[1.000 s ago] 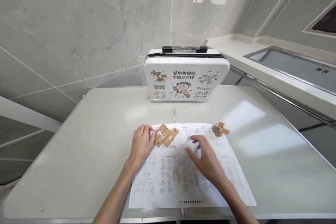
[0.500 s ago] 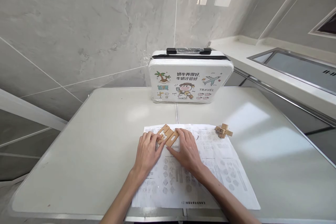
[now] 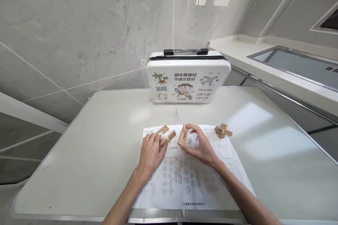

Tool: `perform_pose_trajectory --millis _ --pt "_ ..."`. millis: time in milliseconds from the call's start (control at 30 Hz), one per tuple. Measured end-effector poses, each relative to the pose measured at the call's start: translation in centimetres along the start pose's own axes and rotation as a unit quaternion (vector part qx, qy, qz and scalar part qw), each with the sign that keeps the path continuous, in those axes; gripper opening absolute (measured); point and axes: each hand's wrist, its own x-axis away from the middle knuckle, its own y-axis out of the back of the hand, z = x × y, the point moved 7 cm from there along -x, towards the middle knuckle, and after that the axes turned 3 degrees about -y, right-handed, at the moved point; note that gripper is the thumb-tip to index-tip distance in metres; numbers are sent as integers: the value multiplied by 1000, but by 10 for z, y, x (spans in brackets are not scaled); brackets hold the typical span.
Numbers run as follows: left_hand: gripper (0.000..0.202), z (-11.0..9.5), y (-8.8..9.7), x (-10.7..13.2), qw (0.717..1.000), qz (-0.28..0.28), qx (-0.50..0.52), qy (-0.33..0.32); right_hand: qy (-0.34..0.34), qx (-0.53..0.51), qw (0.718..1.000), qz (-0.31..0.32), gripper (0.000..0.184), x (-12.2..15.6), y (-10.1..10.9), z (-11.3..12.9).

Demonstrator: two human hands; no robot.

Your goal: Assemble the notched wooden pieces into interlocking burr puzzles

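Note:
A printed instruction sheet [image 3: 200, 179] lies on the white table [image 3: 100, 140]. My right hand [image 3: 201, 146] pinches one notched wooden puzzle piece [image 3: 183, 135] and holds it upright above the sheet. My left hand [image 3: 150, 151] grips a second wooden piece [image 3: 168, 137] by its near end. A third notched piece [image 3: 162, 130] lies flat on the paper just beyond the left fingers. An assembled wooden cross puzzle [image 3: 223, 131] sits at the sheet's far right corner, away from both hands.
A small white suitcase-shaped box [image 3: 188, 79] with cartoon prints and a black handle stands at the table's far edge against the tiled wall. A counter with a sunken sink [image 3: 298, 66] runs along the right. The table's front edge is close below the sheet.
The three wooden pieces lay together under both hands. Now the right hand has lifted one piece away to the right and the left hand has taken hold of another.

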Motion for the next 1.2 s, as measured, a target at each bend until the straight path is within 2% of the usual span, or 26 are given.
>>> perform_pose_trajectory --millis 133,200,267,333,400,467,533,633,967,1200 --pt "26 -12 2 -7 993 5 114 13 -32 -148 988 7 56 1 2 -14" --pt "30 -14 -1 -11 972 26 228 58 -51 -243 969 1 52 1 3 -22" --pt "36 -17 -11 -13 919 71 372 105 -67 -315 947 -7 52 0 4 -29" --pt "43 -24 -22 -15 849 115 499 132 -81 -357 931 -9 54 0 4 -35" --pt "46 -30 -31 -16 790 140 579 145 -90 -379 921 -10 55 0 5 -39" --pt "47 -32 -38 -18 753 147 620 163 -97 -395 914 -10 55 0 5 -42" --pt "46 -32 -43 -19 728 148 644 179 -100 -404 909 -9 57 0 5 -43" --pt "44 -31 -46 -21 713 144 659 193 -104 -402 910 -4 61 0 5 -44" --pt "43 -24 -46 -23 706 151 663 199 -78 -355 931 44 60 -2 9 -40" --pt "42 -19 -49 -21 692 154 674 208 -78 -351 929 84 65 0 5 -35"
